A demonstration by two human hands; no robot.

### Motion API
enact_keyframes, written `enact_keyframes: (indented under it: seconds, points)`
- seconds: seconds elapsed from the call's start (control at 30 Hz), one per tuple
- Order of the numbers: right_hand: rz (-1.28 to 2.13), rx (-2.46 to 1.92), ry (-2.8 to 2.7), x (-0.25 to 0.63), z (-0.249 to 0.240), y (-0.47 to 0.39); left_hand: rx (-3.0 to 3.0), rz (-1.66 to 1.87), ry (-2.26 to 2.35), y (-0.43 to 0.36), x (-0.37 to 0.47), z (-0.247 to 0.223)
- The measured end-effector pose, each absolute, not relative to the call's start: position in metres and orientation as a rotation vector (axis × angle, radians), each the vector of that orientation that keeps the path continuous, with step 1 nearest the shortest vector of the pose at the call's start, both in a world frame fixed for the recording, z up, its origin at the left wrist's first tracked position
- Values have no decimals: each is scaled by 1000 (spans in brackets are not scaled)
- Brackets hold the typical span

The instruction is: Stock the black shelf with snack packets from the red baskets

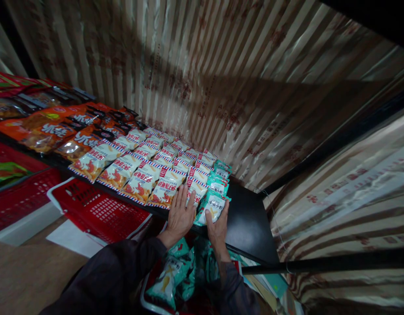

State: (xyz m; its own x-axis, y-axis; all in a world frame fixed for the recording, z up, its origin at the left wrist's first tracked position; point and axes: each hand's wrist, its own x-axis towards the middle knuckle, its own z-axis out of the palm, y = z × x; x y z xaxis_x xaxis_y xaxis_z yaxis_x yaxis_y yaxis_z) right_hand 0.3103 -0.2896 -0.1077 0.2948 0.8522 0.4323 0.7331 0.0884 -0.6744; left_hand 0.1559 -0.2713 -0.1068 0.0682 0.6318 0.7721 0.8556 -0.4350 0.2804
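My left hand lies with its fingers stretched out over the front white snack bags, at the end of their rows. At the right edge of the stock, my right hand grips a teal snack bag, thumb on its front and fingers along its right side. Behind that bag, more teal bags form a short column beside the white ones. Below my hands, a red basket holds several teal snack bags; my forearms hide part of it.
The black shelf runs on to the right, ending near a dark metal frame bar. Orange snack bags fill its left part. Red baskets stand below the front edge. Striped, printed sheeting hangs behind.
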Motion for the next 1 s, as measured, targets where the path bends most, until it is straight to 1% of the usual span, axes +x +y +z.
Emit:
enact_keyframes:
  seconds: [0.63,1.0]
  points:
    - [70,-1661,-1636,306,-107,-292,-2101,-1325,-1547,-271,155,-103]
    - [116,-1654,-1678,306,-105,-291,-2105,-1314,-1553,-270,154,-101]
